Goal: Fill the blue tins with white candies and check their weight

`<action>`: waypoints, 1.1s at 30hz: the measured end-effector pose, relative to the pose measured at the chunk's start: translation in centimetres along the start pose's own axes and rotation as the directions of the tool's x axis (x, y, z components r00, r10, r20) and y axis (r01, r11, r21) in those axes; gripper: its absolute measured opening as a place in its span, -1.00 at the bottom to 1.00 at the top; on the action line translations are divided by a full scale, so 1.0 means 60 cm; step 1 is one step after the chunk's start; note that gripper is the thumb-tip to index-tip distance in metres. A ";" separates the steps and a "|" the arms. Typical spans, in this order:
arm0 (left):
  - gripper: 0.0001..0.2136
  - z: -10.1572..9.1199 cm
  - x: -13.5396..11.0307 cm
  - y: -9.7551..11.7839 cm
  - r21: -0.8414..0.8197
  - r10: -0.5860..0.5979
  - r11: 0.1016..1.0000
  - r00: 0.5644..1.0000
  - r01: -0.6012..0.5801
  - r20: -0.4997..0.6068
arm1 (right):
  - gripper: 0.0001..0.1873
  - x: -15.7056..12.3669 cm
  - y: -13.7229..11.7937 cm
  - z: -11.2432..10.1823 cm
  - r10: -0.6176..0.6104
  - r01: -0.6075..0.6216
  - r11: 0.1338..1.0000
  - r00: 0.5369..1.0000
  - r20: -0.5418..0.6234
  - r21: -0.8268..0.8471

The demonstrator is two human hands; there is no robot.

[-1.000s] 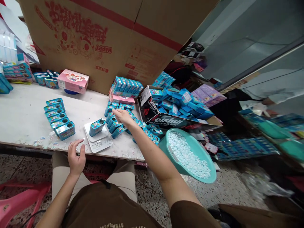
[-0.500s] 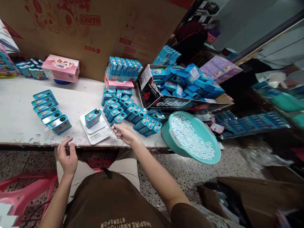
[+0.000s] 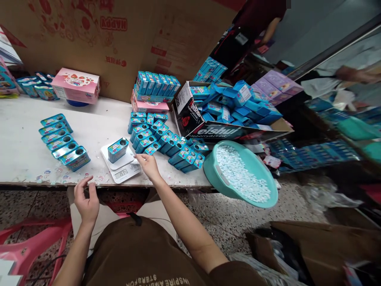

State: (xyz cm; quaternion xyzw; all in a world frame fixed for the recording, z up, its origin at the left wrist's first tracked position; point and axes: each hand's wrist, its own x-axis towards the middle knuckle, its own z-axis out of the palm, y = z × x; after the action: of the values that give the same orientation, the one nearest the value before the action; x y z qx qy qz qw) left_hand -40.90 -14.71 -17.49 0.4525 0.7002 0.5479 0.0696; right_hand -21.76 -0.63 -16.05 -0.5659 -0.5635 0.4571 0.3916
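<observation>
- Lower left of the frame: we see the person's bare left hand (image 3: 87, 203) above the lap by the table edge, its fingers loosely parted, the thumb apart, holding nothing visible.
- Centre: the bare right hand (image 3: 149, 166) reaches to the right edge of a flat white digital scale (image 3: 130, 158); its thumb and fingertips are drawn together, and we cannot tell whether they pinch anything or touch the scale.
- Left of centre: a small blue rectangular tin (image 3: 118, 151), printed, with a dark round opening in its top, stands upright on the scale, clear of both hands.
- Right of centre: a teal plastic basin (image 3: 213, 179), heaped with small white pieces (image 3: 242, 174), sits beside the white table (image 3: 101, 124).
- Left and centre: similar tins stand in a slanting line (image 3: 64, 140) and a larger cluster (image 3: 145, 142), on either side of the scale.
- Beyond the basin: we find a black printed cardboard carton (image 3: 222, 132) full of blue boxes (image 3: 228, 104).
- Upper left: a pink printed box (image 3: 79, 84) rests before a large brown cardboard panel (image 3: 89, 51).
- Top right: another person in a dark red top (image 3: 258, 18) stands in the background.
</observation>
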 end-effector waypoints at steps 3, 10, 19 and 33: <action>-0.79 0.002 -0.003 -0.002 0.056 0.088 0.995 0.996 -0.088 0.000 | -0.69 -0.012 -0.009 -0.008 -0.002 0.002 1.000 1.000 0.019 0.026; -0.51 0.046 0.050 0.039 0.231 0.420 0.866 0.896 -0.444 0.148 | -0.71 -0.041 -0.013 -0.025 0.019 -0.020 1.000 0.998 0.052 0.017; -0.43 0.035 0.059 0.040 0.211 0.375 0.902 0.926 -0.376 0.046 | -0.74 -0.049 -0.018 -0.047 0.023 -0.024 0.999 1.000 0.014 0.040; -0.57 0.022 0.017 0.015 0.187 0.262 0.945 0.964 -0.267 0.054 | -0.73 -0.015 -0.020 -0.008 -0.063 0.043 0.876 0.998 -0.025 -0.481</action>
State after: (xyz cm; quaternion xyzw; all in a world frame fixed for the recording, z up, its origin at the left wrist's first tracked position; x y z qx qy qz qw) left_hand -40.22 -13.04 -16.87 0.5546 0.6818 0.4755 -0.0388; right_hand -21.60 -1.45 -14.73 -0.6385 -0.6666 0.2812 0.2626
